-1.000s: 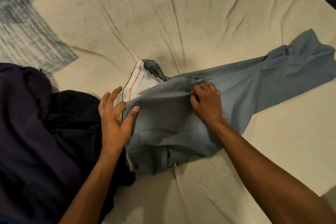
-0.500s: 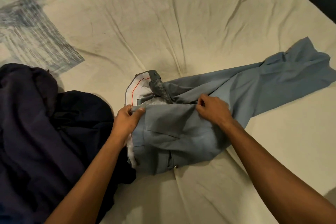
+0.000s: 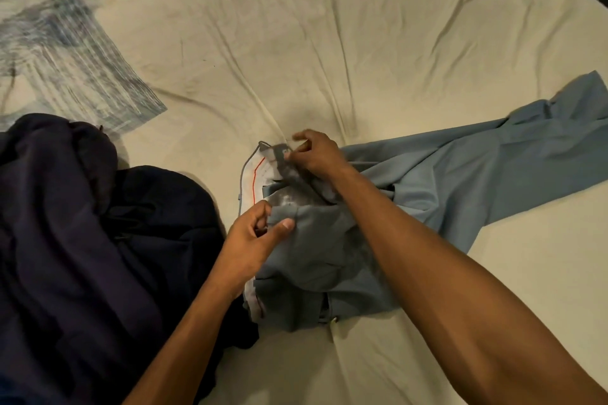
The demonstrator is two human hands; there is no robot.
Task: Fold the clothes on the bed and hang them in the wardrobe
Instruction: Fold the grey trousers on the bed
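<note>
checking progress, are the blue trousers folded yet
Not folded: the blue trousers lie rumpled, legs sprawled right, waistband open.

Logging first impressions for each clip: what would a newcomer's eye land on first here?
The grey-blue trousers sprawl across the cream bedsheet, legs trailing to the right. Both hands work at their waist: the left hand pinches the near edge, while the right hand picks at the far waistband, where white lining shows. A dark navy heap of clothes fills the left side.
</note>
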